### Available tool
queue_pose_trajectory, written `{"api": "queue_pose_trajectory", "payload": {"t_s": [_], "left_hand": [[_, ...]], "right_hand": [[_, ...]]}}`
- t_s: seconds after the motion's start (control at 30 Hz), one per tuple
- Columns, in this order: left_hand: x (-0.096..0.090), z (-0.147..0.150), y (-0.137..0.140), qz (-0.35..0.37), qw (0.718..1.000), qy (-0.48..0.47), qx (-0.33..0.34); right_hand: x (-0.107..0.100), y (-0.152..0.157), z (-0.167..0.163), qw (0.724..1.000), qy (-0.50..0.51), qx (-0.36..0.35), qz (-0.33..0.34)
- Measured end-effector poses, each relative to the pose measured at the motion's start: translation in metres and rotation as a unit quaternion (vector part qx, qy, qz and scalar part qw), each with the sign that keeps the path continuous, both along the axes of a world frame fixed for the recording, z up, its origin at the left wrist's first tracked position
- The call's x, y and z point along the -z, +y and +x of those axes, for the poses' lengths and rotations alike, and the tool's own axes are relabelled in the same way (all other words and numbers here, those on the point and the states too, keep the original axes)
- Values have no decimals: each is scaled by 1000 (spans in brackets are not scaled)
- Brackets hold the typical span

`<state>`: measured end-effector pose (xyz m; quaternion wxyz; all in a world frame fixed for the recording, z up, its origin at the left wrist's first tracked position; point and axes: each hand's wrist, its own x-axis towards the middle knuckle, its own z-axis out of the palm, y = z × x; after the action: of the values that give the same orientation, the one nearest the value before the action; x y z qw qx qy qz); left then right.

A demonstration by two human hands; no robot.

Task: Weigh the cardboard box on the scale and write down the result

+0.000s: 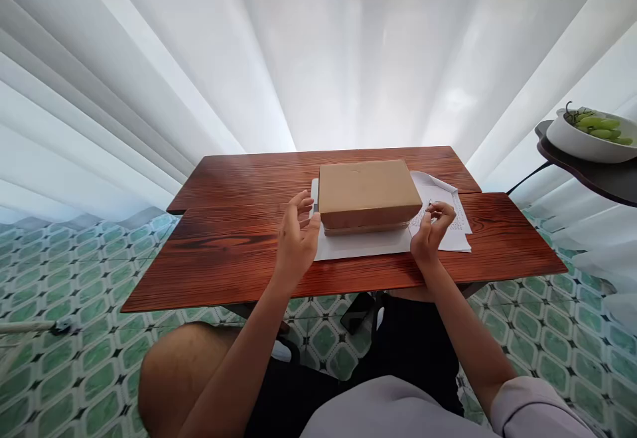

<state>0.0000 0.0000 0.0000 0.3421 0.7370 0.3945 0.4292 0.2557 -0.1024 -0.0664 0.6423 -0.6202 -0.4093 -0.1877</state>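
A closed brown cardboard box (368, 189) rests on a flat white sheet or board (358, 245) on the wooden table. At the box's left end is my left hand (297, 235), its fingers curved and spread apart, holding nothing. Off the right end, over printed papers (455, 222), my right hand (432, 231) is raised with its fingers loosely curled and the thumb near them. A tiny bright spot shows by those fingertips; I cannot make out what it is. Both hands appear to be apart from the box.
The reddish-brown table (223, 245) has stepped ends. White curtains (323, 60) hang behind it. At the right, a bowl (587, 143) of green grapes stands on a dark raised stand (612, 182). A black phone-like object (357, 312) lies below the table's front edge, above green patterned tiles.
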Motion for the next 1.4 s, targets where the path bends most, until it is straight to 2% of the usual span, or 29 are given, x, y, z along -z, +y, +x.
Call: {"api": "queue_pose_trajectory", "payload": {"t_s": [0.17,0.3,0.57,0.8,1.0,1.4], "left_hand": [[6,3,3,-76,997,4,26],[8,7,5,-107,993,20,36],[9,13,11,-110,993,31,35],[15,14,12,-103,993,28,51],[7,14,6,-97,990,58,80],[2,18,-1,-70,993,61,75]], "right_hand": [[0,2,2,995,68,-48,-58],[3,2,3,991,87,-73,-66],[-5,3,6,986,120,-80,-86],[-13,-4,11,973,131,-70,-175],[-23,-8,16,962,134,-69,-228],[-35,-7,15,960,128,-42,-246]]}}
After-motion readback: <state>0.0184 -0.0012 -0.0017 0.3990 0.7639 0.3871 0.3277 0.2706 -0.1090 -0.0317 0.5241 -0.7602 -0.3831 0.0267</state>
